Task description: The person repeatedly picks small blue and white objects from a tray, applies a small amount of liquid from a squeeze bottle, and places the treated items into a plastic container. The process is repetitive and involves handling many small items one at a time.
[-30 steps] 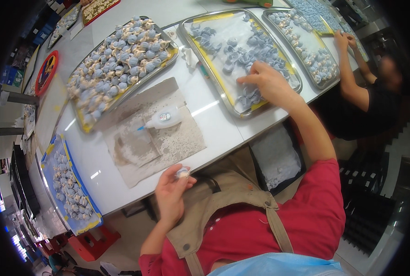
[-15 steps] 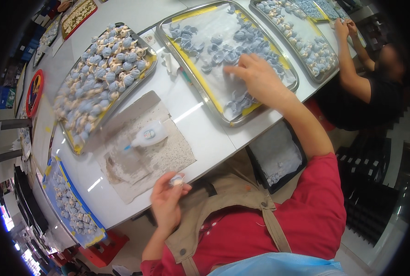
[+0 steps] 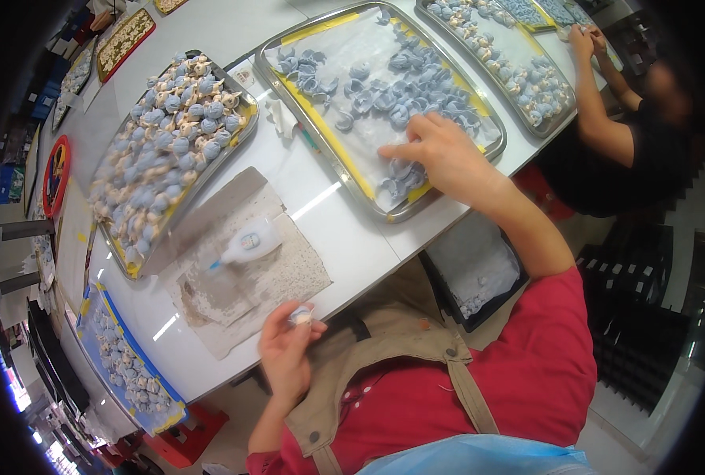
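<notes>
My left hand (image 3: 287, 348) is near the table's front edge, its thumb and fingers closed around a small rounded piece (image 3: 301, 314), pale with a bluish part. My right hand (image 3: 455, 162) reaches over the near part of a metal tray (image 3: 339, 164) lined with white paper. Its thumb points left, apart from the fingers, and nothing shows between them; the curled fingertips are partly hidden. Many blue-grey curved, shell-like pieces (image 3: 400, 93) lie loose on the paper, and a small cluster (image 3: 400, 180) sits beneath the right hand.
On the left, a tray (image 3: 180, 119) is heaped with blue-and-cream pieces. A white squeeze bottle (image 3: 251, 241) with a blue tip lies on stained cardboard (image 3: 301, 273). A blue-edged tray (image 3: 131, 368) stands lower left, a black bin (image 3: 479, 277) below the table. Another person's hands (image 3: 587, 39) work far right.
My right hand has moved nearer to me over the tray, toward the near cluster. The left hand still holds its piece. The whole view has shifted slightly.
</notes>
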Available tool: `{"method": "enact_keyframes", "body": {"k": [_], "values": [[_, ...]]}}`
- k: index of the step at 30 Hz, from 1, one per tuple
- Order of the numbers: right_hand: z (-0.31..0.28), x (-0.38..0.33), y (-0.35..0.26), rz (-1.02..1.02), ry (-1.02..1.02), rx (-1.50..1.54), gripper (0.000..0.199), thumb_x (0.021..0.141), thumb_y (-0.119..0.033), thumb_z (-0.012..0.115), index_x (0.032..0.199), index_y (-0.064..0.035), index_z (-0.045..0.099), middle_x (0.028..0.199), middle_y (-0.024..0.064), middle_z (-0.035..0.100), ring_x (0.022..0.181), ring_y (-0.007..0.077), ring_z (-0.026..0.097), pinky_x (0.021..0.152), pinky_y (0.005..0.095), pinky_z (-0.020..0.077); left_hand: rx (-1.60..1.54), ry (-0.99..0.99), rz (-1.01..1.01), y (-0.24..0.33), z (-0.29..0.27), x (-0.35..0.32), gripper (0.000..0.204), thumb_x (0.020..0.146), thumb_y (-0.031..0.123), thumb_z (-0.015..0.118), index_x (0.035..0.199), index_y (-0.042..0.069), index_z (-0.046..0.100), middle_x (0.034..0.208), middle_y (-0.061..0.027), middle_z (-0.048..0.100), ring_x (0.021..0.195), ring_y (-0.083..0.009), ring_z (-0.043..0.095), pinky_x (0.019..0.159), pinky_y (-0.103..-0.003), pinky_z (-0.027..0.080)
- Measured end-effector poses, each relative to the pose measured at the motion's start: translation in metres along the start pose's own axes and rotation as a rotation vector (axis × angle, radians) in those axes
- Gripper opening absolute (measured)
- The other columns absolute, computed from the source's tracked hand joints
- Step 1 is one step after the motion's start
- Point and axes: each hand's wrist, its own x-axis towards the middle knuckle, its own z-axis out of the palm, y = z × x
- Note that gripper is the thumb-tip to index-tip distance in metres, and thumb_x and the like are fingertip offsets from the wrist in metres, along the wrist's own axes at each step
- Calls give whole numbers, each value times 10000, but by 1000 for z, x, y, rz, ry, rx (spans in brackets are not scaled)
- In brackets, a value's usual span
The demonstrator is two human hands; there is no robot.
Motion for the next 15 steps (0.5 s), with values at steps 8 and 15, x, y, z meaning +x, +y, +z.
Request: {"method": "enact_keyframes", "body": {"k": [8, 15], "values": [[14, 29, 9, 9, 144, 12, 209, 698, -15, 579, 881, -87, 650, 826, 76, 563, 832, 262, 540, 746, 358, 453, 10, 2, -5, -1, 0, -1, 343, 842, 16, 572, 1173, 0, 480, 1041, -147, 580, 791, -182, 597, 691, -238, 491], [16, 36, 10, -17, 84, 118, 187, 687, -9, 585, 840, -99, 645, 798, 73, 561, 831, 258, 546, 741, 360, 451, -13, -6, -7, -1, -3, -1, 343, 842, 11, 569, 1173, 0, 479, 1052, -149, 575, 793, -184, 598, 692, -239, 490]]}}
